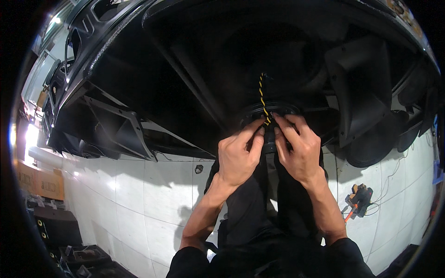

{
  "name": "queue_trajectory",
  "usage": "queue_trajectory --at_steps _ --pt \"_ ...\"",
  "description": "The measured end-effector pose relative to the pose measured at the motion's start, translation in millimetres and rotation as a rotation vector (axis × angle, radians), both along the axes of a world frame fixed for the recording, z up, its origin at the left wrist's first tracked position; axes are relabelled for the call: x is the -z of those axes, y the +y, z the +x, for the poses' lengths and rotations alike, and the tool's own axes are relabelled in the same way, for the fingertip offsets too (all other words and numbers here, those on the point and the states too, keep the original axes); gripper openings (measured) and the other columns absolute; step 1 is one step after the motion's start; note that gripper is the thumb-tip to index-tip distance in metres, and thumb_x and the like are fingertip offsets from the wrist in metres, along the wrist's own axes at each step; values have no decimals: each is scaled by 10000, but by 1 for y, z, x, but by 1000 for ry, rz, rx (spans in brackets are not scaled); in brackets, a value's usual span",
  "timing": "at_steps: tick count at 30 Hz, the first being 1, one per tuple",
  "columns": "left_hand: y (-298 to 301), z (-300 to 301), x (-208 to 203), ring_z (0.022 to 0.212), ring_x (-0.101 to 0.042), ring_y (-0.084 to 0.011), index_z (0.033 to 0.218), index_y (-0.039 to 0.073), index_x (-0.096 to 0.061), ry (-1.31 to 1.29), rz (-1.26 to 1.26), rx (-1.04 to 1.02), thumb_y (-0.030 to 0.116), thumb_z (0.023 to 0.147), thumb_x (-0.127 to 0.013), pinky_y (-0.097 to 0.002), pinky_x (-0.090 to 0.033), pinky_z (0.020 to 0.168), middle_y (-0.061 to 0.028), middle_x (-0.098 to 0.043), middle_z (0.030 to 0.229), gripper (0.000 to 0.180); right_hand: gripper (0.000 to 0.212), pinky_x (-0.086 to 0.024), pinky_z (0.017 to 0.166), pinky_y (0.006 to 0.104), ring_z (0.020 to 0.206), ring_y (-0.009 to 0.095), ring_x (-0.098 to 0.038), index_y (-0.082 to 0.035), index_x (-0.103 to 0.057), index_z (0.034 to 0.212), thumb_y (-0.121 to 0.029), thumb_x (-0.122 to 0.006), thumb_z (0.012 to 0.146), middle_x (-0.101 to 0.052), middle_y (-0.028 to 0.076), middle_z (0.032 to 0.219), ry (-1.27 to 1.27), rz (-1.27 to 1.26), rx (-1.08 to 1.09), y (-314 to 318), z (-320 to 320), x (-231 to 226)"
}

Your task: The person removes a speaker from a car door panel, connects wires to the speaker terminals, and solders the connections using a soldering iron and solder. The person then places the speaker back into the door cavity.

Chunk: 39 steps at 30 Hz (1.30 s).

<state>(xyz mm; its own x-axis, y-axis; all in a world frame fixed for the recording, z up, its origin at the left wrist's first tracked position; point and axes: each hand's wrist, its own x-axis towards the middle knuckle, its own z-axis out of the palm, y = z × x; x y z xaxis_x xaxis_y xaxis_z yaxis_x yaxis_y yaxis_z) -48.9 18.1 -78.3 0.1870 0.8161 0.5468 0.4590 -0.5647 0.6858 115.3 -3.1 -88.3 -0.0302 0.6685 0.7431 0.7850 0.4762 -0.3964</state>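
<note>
From my remote view, the surface below is a white tiled floor (134,185), its joints bending toward the edge of the view. A small dark lump (199,169) lies on it left of the person's legs (245,204). To the right, I see an orange-and-black tool (357,201) with thin cables (387,185) trailing from it over the tiles. Strong light enters from the left side of the room, and something blue (437,171) shows at the far right edge.

Among the containers, I have a brown carton (44,180) at the left; I cannot make out what is in it. Dark boxes (55,224) with yellowish rings stand below it, near the lower left corner. The largest is a black shell (185,65) spanning the upper view, with a flared panel (359,88) on its right; its inside is mostly too dark for me to read.

A yellow-and-black wire (262,95) runs down from the shell to a round black part (289,109) in front of the legs. At the wire's lower end I have the left hand (238,155) and right hand (299,146) close together, thumbs and fingers bent inward. Each grip is nearly pinched, but I cannot tell whether either is closed on the wire.
</note>
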Motion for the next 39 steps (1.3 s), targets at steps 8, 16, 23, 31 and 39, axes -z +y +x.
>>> queue_trajectory --at_steps 8,16,23,31,39 --pt "7 0 20 603 -672 -300 1131 49 -736 19 104 -2 59 890 -687 -365 -517 564 -159 -700 764 247 442 -539 602 337 747 242 -666 -67 -704 1198 -25 -702 758 -622 105 1069 -207 -51 42 -3 2 1" --pt "5 -3 25 536 -619 -259 1139 83 -754 130 195 -15 61 859 -698 -352 -500 536 -100 -639 658 287 369 -540 578 347 698 245 -663 -69 -735 1132 12 -684 776 -631 97 1036 -201 -117 -2 -1 8 -2" --pt "1 15 17 468 -557 -159 1059 10 -753 10 93 -52 44 792 -766 -295 -445 481 -105 -633 642 270 333 -537 627 333 705 255 -676 -25 -755 1087 77 -617 802 -649 141 1062 71 -204 -128 3 12 -3" --pt "9 21 30 534 -658 -212 957 19 -762 -32 286 -67 82 813 -779 -315 -504 500 -119 -710 737 158 228 -525 753 312 818 245 -703 28 -746 1052 21 -609 869 -722 172 968 320 -343 -98 15 18 -24" --pt "5 22 28 580 -681 -239 942 34 -763 -45 270 -108 90 809 -778 -325 -527 520 -101 -710 759 145 187 -518 655 287 690 141 -670 54 -742 1010 -77 -672 897 -738 140 795 143 -555 -77 32 18 -42"
